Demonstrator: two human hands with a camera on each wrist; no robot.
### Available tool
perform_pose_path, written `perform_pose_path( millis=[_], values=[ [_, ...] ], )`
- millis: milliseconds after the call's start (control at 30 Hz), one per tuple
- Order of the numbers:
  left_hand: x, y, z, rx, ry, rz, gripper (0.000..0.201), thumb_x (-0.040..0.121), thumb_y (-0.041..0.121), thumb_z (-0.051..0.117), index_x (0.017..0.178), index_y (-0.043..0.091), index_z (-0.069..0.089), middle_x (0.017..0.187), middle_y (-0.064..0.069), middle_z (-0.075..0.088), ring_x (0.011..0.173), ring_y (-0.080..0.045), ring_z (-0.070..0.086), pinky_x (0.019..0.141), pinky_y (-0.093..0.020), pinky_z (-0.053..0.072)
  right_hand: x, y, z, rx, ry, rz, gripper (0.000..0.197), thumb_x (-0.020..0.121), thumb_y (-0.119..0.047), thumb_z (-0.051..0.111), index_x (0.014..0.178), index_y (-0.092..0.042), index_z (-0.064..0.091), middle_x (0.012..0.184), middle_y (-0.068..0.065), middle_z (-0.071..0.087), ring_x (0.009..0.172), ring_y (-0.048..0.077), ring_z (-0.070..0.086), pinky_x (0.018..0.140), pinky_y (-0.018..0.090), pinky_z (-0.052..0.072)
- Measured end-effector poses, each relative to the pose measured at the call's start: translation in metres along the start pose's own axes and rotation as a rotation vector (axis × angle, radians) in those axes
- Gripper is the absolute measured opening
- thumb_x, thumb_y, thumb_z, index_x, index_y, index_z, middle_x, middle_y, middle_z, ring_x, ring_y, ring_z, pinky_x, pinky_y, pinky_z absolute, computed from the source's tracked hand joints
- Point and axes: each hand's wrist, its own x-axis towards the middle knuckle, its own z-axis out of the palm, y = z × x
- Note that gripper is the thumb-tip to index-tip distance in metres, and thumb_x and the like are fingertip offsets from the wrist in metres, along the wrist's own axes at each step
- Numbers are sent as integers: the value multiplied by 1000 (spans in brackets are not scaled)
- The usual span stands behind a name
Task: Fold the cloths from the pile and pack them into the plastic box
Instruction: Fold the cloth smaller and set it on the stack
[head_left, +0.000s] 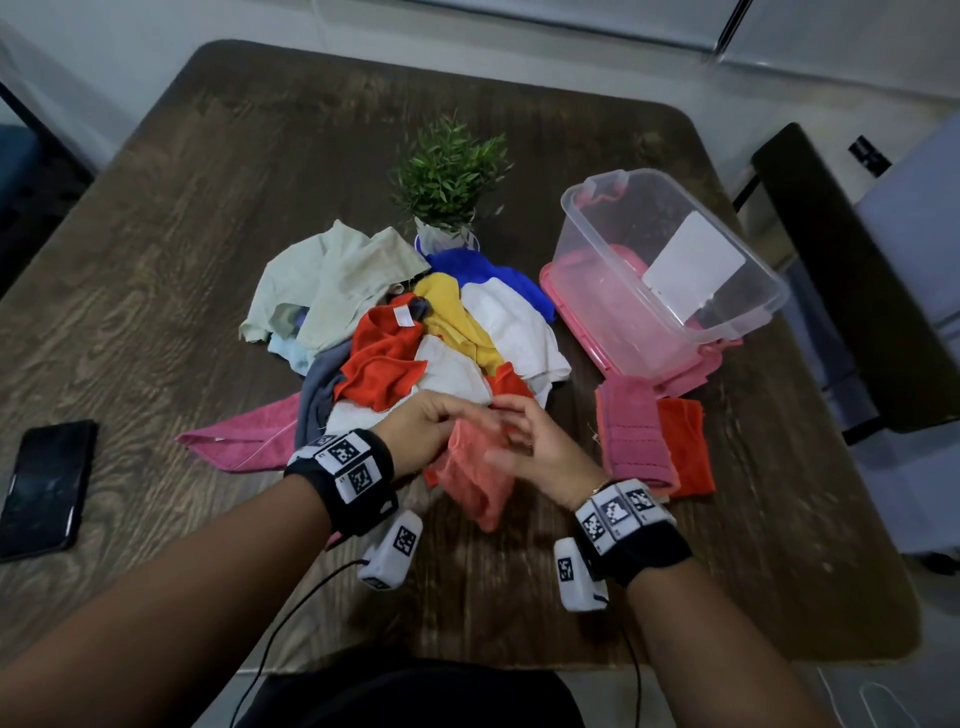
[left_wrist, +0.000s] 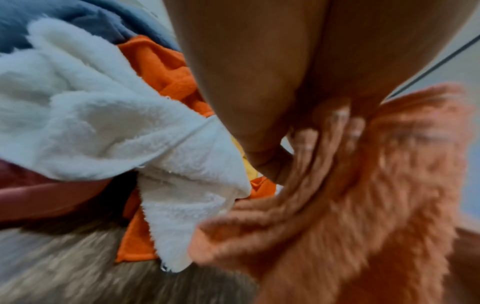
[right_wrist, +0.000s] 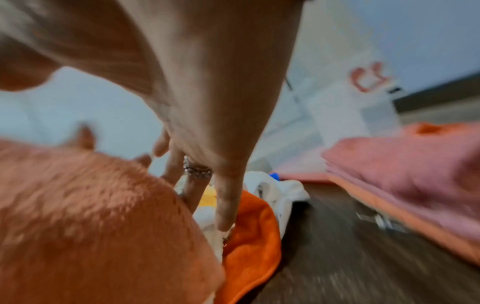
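Observation:
A mixed pile of cloths (head_left: 441, 332) in white, red, yellow, blue and pale green lies mid-table. Just in front of it a coral cloth (head_left: 478, 483) hangs bunched between my hands. My left hand (head_left: 431, 431) grips its top edge with curled fingers; in the left wrist view the left hand (left_wrist: 259, 82) pinches the coral cloth (left_wrist: 363, 205). My right hand (head_left: 540, 447) is blurred, its fingers spread against the cloth's right side. In the right wrist view the right hand (right_wrist: 221, 123) points its straight fingers down beside the coral cloth (right_wrist: 91, 226). The clear plastic box (head_left: 592, 244) stands at the right.
The box sits on its pink lid (head_left: 691, 374). A folded pink cloth (head_left: 636, 436) and a folded orange cloth (head_left: 685, 452) lie in front of it. A potted plant (head_left: 447, 176) stands behind the pile. A black phone (head_left: 47, 488) lies at the left, a chair (head_left: 857, 270) at the right.

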Motion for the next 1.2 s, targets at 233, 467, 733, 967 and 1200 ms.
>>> perform_pose_path(
  millis=[233,467,733,967,1200],
  values=[
    [14,-22,-11,-91,332,-261,16,98,12,56,96,4,70,60,-2,67,48,-12,59,57,-26,49,-12,3,13,-218,-55,22,126,53,-54,91,150,-42,12,152,-19,29,131,9,47,109,40,43],
    [10,-32,-25,39,254,-497,20,86,9,67,67,10,71,63,-12,60,47,-18,49,51,-26,41,0,13,23,-414,244,51,54,81,-14,68,131,-23,51,117,-1,65,108,17,63,94,32,50],
    [-25,-80,-11,500,-46,-521,42,71,4,77,103,23,57,95,-3,65,76,-17,63,60,-21,51,-6,81,9,-346,340,297,19,85,-10,66,88,-28,63,90,-7,68,86,15,64,77,27,47],
    [-26,-108,5,799,131,-322,24,78,24,73,100,25,65,97,3,61,86,-16,61,80,-27,51,-7,96,16,-408,388,373,14,90,-21,68,103,-16,67,91,-3,64,88,16,62,74,23,41],
    [-27,-106,6,1122,70,-433,31,81,42,66,107,26,59,122,0,50,113,-29,54,90,-40,48,-3,86,27,-522,380,219,7,86,-14,67,90,-20,69,92,-4,70,83,13,62,76,24,46]
  ],
)
